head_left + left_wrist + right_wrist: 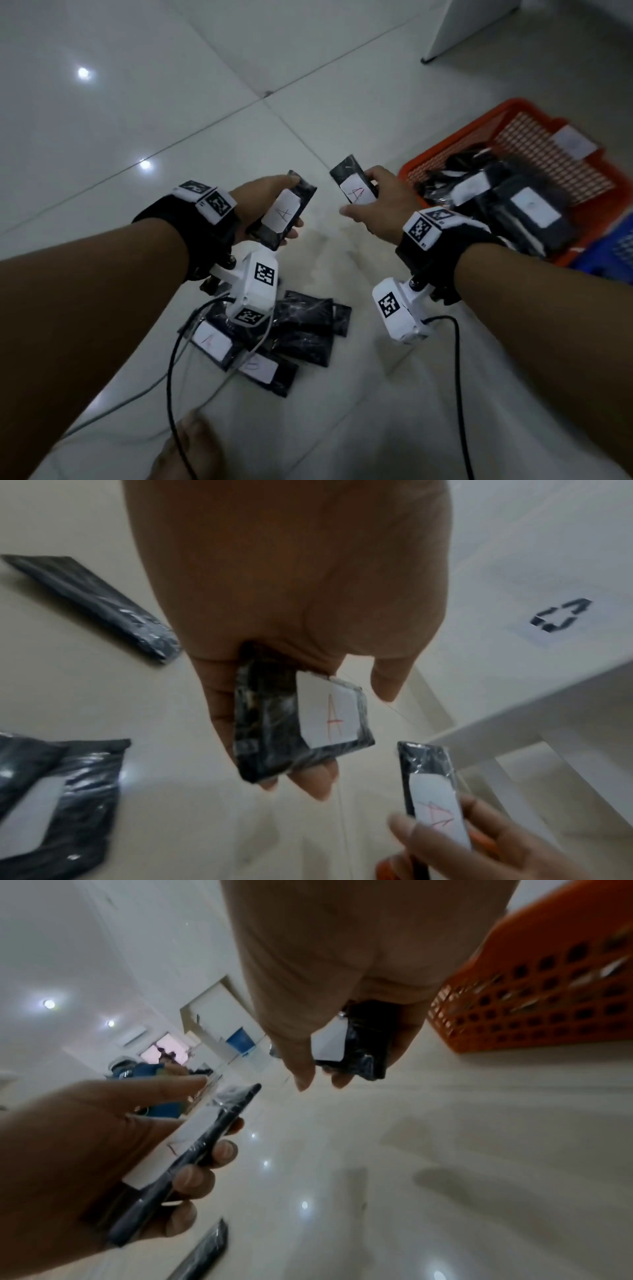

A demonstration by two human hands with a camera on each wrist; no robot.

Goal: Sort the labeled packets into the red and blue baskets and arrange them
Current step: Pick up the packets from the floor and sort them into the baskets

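Two black packets are up off the floor: the left hand (263,205) grips one packet (282,214) whose white label reads "A" in red, and the right hand (376,205) pinches another "A" packet (354,185). Right beside that sits the red basket (442,147) already holding packets, blue basket (613,257) touching it. More packets are piled (294,329) on the tile floor (171,102) below the wrists, one reading "A".

Your left hand (263,209) grips a black packet marked A (282,214); your right hand (376,205) grips another A packet (354,186). The red basket (445,137) sits far right, holding packets, with a loose pile (291,335) lying near you.
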